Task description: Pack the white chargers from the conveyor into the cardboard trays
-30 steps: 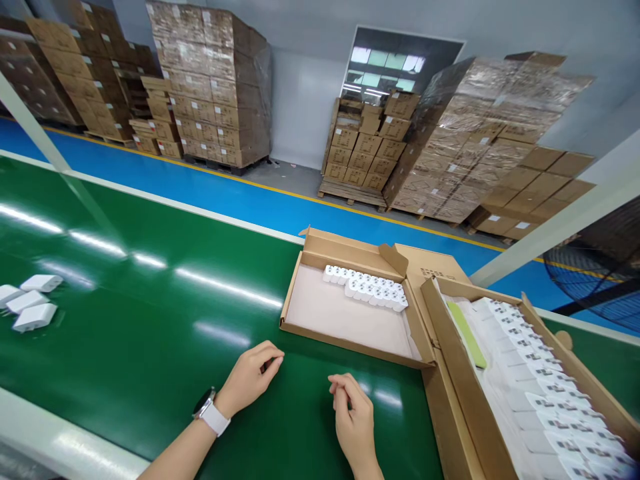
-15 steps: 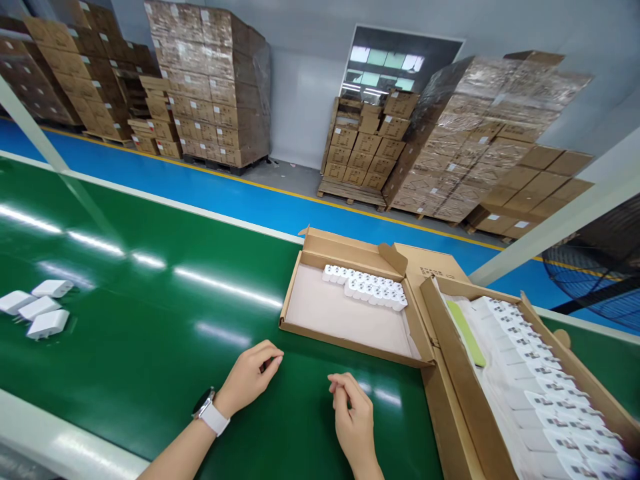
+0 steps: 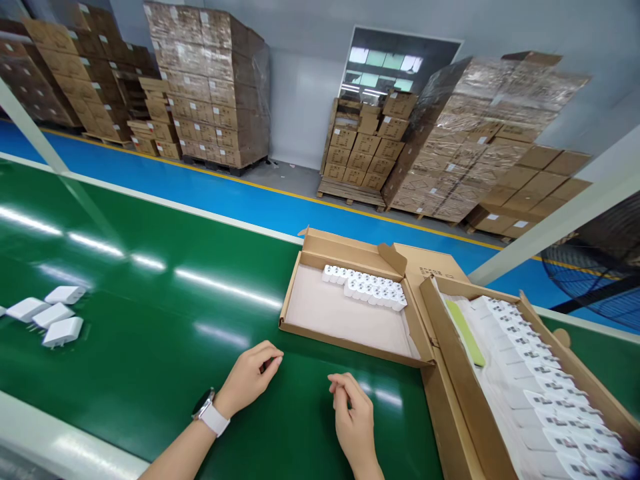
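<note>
My left hand [image 3: 253, 377], with a watch [image 3: 206, 408] on its wrist, hovers over the green belt [image 3: 165, 347], fingers curled in and nothing seen in them. My right hand [image 3: 351, 412] is likewise loosely closed and bare, a short way to the right. Just beyond both hands lies an open shallow cardboard box [image 3: 350, 346], with two rows of white power adapters [image 3: 375, 291] at its far side. Over on the left, several loose white adapters [image 3: 64, 331] rest on the belt, their metal prongs showing, apart from my hands.
At the right stands a larger open carton [image 3: 450, 393] holding rows of white adapters [image 3: 560, 400] and a yellow-green strip [image 3: 465, 332]. A pale post [image 3: 550, 213] and a fan [image 3: 590, 267] are behind it. Wrapped carton stacks [image 3: 210, 87] line the wall beyond the blue floor.
The loose adapters on the left have shifted rightward along the belt, and part of another shows at the left edge. Both hands have stayed in place.
</note>
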A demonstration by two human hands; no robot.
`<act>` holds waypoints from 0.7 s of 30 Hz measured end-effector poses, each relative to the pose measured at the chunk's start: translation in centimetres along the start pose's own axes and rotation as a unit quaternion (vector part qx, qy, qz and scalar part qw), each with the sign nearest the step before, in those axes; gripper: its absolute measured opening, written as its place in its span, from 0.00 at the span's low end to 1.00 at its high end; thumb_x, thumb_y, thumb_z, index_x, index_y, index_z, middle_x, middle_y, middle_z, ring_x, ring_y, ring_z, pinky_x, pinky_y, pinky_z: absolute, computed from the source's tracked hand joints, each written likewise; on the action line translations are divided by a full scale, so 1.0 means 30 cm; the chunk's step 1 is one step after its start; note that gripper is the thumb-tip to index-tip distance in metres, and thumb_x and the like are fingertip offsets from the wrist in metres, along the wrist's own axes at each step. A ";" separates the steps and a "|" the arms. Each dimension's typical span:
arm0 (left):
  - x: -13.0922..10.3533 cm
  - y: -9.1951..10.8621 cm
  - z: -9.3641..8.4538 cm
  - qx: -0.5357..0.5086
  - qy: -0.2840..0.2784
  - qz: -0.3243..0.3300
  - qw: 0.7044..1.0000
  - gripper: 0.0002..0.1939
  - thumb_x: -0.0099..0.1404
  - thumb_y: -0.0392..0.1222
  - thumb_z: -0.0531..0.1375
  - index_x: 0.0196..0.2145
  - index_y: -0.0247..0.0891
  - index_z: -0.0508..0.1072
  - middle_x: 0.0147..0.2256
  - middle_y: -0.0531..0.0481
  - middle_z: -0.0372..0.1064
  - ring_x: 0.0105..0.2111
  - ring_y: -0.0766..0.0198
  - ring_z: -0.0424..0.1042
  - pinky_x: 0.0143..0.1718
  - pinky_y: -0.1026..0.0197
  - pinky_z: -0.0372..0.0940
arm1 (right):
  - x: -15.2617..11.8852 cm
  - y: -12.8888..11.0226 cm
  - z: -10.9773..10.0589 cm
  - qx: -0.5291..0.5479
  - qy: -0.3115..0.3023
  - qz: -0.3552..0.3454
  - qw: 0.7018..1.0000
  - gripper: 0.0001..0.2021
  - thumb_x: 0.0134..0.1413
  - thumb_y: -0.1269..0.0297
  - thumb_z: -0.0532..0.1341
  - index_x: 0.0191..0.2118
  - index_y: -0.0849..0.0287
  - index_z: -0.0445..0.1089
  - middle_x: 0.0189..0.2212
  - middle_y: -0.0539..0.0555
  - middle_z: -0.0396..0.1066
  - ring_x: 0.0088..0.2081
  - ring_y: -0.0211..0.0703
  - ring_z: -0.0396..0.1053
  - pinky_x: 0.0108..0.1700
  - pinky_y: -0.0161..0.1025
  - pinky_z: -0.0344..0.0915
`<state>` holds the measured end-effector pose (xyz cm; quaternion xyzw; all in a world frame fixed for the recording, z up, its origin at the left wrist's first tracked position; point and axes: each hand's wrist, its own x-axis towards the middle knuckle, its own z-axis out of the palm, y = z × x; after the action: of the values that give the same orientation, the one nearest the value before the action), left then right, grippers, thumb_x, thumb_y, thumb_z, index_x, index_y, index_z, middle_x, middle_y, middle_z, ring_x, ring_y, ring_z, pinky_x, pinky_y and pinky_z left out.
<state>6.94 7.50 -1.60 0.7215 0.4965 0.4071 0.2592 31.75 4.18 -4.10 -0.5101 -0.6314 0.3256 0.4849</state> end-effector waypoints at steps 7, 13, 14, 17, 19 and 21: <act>0.001 0.004 -0.001 0.000 -0.003 0.000 1.000 0.15 0.75 0.42 0.53 0.37 0.40 0.78 0.35 0.48 0.76 0.29 0.65 0.73 0.28 0.65 0.65 | 0.002 -0.008 0.000 -0.010 0.003 -0.008 1.000 0.15 0.71 0.63 0.50 0.38 0.55 0.74 0.30 0.52 0.66 0.26 0.40 0.63 0.29 0.37 0.60; -0.001 0.014 -0.002 0.000 -0.002 -0.003 1.000 0.15 0.75 0.44 0.52 0.38 0.39 0.78 0.35 0.47 0.76 0.30 0.64 0.72 0.28 0.65 0.65 | 0.003 -0.019 -0.005 -0.016 0.010 -0.009 1.000 0.14 0.71 0.62 0.51 0.41 0.55 0.75 0.29 0.52 0.68 0.26 0.40 0.64 0.29 0.37 0.63; -0.002 0.014 -0.001 -0.001 -0.002 -0.002 1.000 0.15 0.75 0.44 0.53 0.38 0.39 0.78 0.35 0.47 0.76 0.30 0.64 0.72 0.28 0.64 0.65 | 0.004 -0.022 -0.004 -0.017 0.013 -0.009 1.000 0.14 0.71 0.61 0.52 0.42 0.56 0.75 0.30 0.52 0.68 0.27 0.41 0.65 0.29 0.37 0.63; -0.004 0.015 0.000 -0.002 -0.001 -0.002 1.000 0.15 0.75 0.44 0.53 0.38 0.39 0.78 0.36 0.47 0.76 0.31 0.63 0.72 0.28 0.64 0.66 | 0.005 -0.028 -0.001 -0.020 0.021 -0.006 1.000 0.14 0.71 0.60 0.52 0.44 0.56 0.75 0.30 0.53 0.69 0.28 0.42 0.67 0.28 0.37 0.63; -0.004 0.015 0.000 -0.001 0.000 -0.002 1.000 0.15 0.75 0.44 0.53 0.38 0.40 0.78 0.36 0.47 0.76 0.31 0.63 0.73 0.28 0.64 0.66 | 0.004 -0.029 0.002 -0.021 0.024 -0.003 0.999 0.14 0.71 0.59 0.53 0.44 0.56 0.75 0.30 0.53 0.69 0.29 0.42 0.67 0.28 0.36 0.63; -0.004 0.016 -0.001 -0.001 0.001 -0.002 1.000 0.15 0.75 0.44 0.53 0.38 0.39 0.78 0.36 0.47 0.76 0.31 0.63 0.73 0.27 0.64 0.66 | 0.003 -0.028 0.004 -0.019 0.025 0.000 1.000 0.14 0.72 0.58 0.53 0.44 0.56 0.75 0.30 0.54 0.69 0.29 0.43 0.67 0.28 0.36 0.63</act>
<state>7.15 7.21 -1.24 0.7202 0.4975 0.4077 0.2602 31.37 4.06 -3.36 -0.5273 -0.6251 0.3010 0.4905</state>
